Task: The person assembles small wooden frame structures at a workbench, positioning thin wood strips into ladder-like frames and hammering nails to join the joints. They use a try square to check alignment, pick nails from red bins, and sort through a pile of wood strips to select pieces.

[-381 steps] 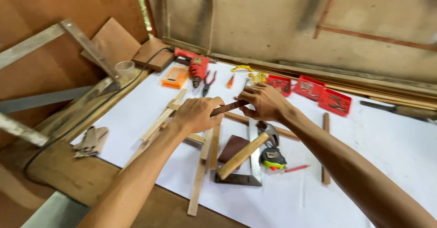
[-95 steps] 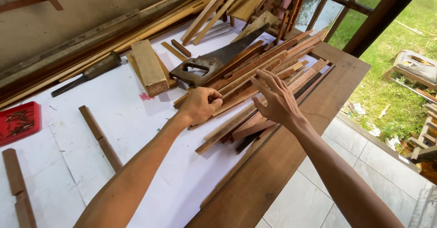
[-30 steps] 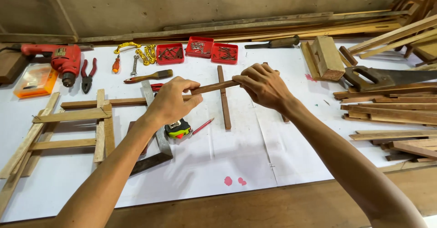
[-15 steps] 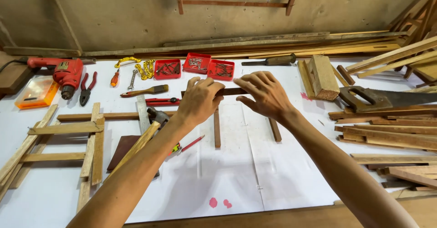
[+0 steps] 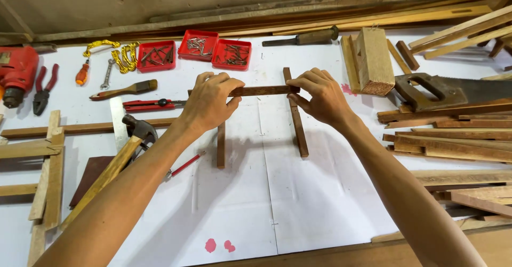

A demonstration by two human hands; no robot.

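A short dark wooden strip (image 5: 261, 91) lay crosswise at the centre of the frame, resting over two upright strips (image 5: 296, 115) on the white-covered bench (image 5: 320, 192). The left hand (image 5: 209, 102) had its grip clamped on the strip's left end, and the right hand (image 5: 319, 95) pinched its right end. Three red trays of nails (image 5: 194, 48) sat just above, a hammer (image 5: 114, 165) lay at the lower left, and a handsaw (image 5: 453, 90) at the right.

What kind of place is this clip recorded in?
Most likely a small woodworking bench: a handsaw, a hammer and red trays of nails surround wooden slats, and both hands hold a dark slat across two others.
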